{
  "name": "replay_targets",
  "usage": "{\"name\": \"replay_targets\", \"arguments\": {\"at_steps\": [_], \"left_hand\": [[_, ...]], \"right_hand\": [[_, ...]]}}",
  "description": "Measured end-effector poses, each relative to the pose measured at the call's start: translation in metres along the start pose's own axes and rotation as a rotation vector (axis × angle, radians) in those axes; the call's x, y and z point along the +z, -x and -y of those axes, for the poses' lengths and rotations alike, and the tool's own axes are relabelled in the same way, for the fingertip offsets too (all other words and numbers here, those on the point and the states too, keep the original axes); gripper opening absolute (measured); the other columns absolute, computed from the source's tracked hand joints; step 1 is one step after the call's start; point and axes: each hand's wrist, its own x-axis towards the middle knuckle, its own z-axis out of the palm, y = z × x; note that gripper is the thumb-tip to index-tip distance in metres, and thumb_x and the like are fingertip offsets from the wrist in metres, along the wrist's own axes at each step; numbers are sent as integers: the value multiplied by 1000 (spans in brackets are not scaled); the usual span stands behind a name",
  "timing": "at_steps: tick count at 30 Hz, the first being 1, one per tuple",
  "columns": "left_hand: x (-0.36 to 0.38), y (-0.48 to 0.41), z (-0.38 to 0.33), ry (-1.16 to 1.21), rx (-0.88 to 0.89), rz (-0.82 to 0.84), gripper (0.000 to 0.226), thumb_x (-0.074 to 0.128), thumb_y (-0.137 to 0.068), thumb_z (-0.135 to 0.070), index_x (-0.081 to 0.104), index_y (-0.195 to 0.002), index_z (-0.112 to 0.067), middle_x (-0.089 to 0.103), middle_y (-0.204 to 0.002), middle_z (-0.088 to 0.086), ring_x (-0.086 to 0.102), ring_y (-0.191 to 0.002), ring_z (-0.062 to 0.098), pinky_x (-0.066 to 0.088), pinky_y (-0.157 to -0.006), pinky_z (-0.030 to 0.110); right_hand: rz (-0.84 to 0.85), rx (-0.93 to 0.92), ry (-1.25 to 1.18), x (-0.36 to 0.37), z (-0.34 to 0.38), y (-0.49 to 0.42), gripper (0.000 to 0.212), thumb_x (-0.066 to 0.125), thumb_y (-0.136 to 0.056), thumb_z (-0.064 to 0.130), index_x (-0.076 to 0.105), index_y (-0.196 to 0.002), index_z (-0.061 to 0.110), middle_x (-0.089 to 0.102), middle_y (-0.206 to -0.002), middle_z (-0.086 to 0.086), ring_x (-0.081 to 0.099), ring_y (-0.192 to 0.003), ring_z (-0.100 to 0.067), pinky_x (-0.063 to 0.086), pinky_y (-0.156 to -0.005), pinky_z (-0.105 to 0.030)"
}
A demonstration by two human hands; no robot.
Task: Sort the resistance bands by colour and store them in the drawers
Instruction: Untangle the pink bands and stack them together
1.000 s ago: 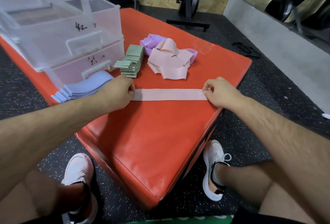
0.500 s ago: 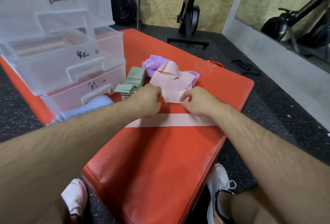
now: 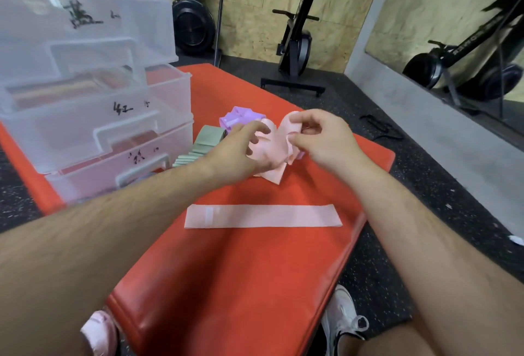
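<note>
Speckled black floor (image 3: 425, 174); plywood wall (image 3: 255, 15); exercise bike (image 3: 297, 44)

We are in a gym: speckled black rubber floor (image 3: 368, 106), a black exercise machine (image 3: 296, 44) parked against chipboard walls (image 3: 255, 15), a wall mirror (image 3: 442, 9) reflecting more equipment, and a red padded block (image 3: 241, 270) in front of us.

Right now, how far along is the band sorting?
Done: one flattened pink band on the mat, green bands stacked beside the drawers. In hand: left hand and right hand grip a crumpled pink band. Remaining: purple bands behind it, plus storing every stack.
</note>
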Motion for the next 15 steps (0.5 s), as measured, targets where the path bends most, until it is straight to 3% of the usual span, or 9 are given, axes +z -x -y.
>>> {"name": "replay_targets", "arguments": {"at_steps": [4,9,15], "left_hand": [[-15,13,-30,176,87,-95,66,83,-72,-48,49,-127,-41,55,-119,-11,58,-99,9,40,-68,5],[-24,27,-55,302,140,-153,64,83,-75,-44,48,-127,-37,61,-116,-11,62,-92,4,49,-73,13],[-30,41,-69,370,205,-214,40,79,-83,-30,56,-116,-32,65,-109,-14,63,-93,5,55,-78,26]], "right_hand": [[-82,-119,-120,-17,30,16,36,66,-84,2,70,-107,30,71,-109,12,67,-94,-13,56,-75,-22],[-136,-230,-223,-20,45,27,38,59,-88,-5,73,-109,23,74,-104,9,66,-88,-3,52,-82,-26],[-147,-230,-307,-16,49,32,33,62,-92,0,66,-117,22,73,-105,-1,69,-98,-14,56,-89,-35]]}}
